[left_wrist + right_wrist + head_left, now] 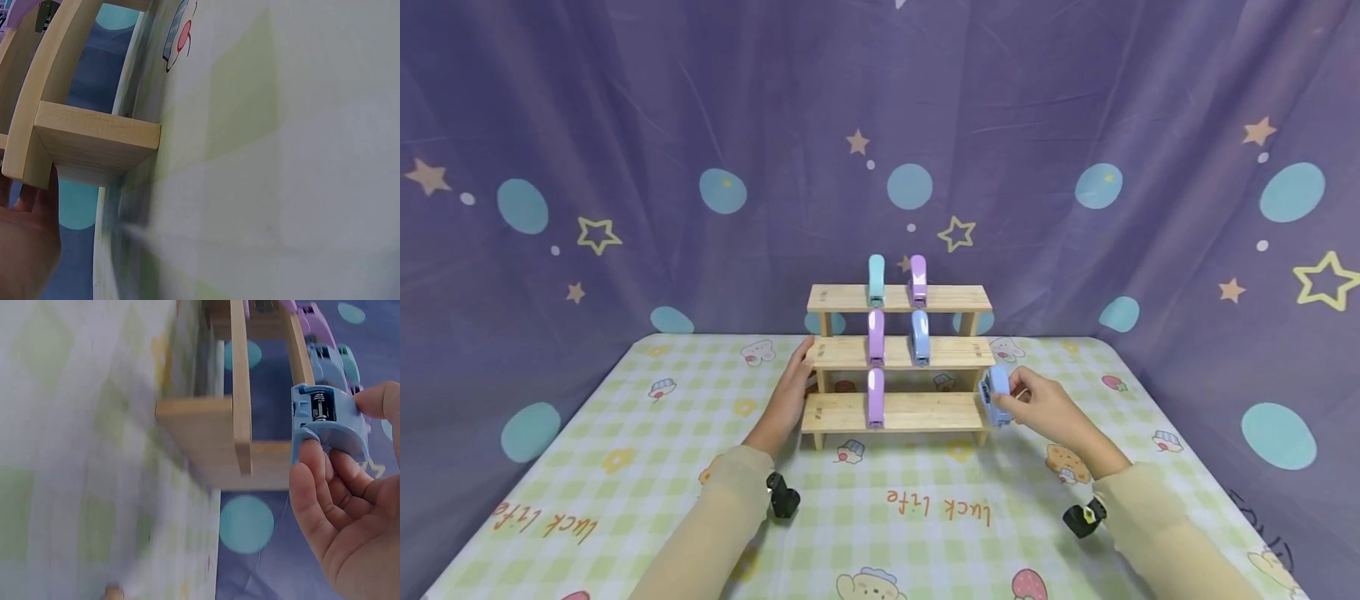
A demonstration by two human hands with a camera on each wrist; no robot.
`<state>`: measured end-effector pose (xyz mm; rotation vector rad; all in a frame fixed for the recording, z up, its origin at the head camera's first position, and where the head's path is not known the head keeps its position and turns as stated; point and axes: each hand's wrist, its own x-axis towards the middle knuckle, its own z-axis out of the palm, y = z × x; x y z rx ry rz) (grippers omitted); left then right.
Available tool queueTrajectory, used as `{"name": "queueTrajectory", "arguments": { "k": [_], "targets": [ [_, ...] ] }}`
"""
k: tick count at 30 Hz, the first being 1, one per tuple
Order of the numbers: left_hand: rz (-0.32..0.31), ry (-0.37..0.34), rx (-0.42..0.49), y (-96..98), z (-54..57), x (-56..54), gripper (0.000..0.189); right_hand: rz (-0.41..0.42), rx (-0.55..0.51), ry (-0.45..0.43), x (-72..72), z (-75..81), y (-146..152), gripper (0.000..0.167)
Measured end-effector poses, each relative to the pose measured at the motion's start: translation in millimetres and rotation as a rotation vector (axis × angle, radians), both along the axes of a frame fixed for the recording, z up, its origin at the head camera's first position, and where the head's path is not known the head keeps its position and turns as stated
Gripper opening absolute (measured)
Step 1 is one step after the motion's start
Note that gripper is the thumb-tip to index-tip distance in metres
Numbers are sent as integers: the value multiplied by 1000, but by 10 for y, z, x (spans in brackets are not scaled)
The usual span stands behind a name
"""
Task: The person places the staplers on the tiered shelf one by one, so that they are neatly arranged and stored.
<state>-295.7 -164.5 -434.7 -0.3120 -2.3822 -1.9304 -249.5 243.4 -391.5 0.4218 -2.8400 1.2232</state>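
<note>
In the head view my right hand (pixel 1037 404) holds a light blue stapler (pixel 997 396) beside the right end of the bottom step of a wooden three-step rack (pixel 940 411). The right wrist view shows thumb and fingers pinching this stapler (pixel 331 419), its spring visible. My left hand (pixel 790 392) rests against the rack's left side, fingers extended along the middle step's end. On the bottom step stands a purple stapler (pixel 876 400). The middle step carries another purple stapler (pixel 876 337) and a blue stapler (pixel 921 337). On top are a teal stapler (pixel 876 279) and a purple stapler (pixel 918 280).
The rack stands on a table with a green-checked cloth (pixel 925 550) printed with cartoon figures. Behind it hangs a purple curtain (pixel 820 100) with stars and blue dots. A small black camera is strapped at each wrist.
</note>
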Motion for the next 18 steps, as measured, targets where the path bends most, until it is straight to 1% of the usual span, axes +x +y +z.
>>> {"name": "queueTrajectory", "arguments": {
  "k": [4,8,14,18],
  "targets": [
    [-12,-3,1,2,-7,-3,55,35,-21,-1,-25,-30,-143,27],
    [-13,-11,7,4,-14,-7,55,70,-36,18,-49,-68,-270,24],
    [0,-19,10,0,-10,-11,55,85,-60,17,-75,-94,-472,23],
    [-2,-14,14,-3,-13,-17,54,89,-74,9,-77,-95,-599,22]
  ]
}}
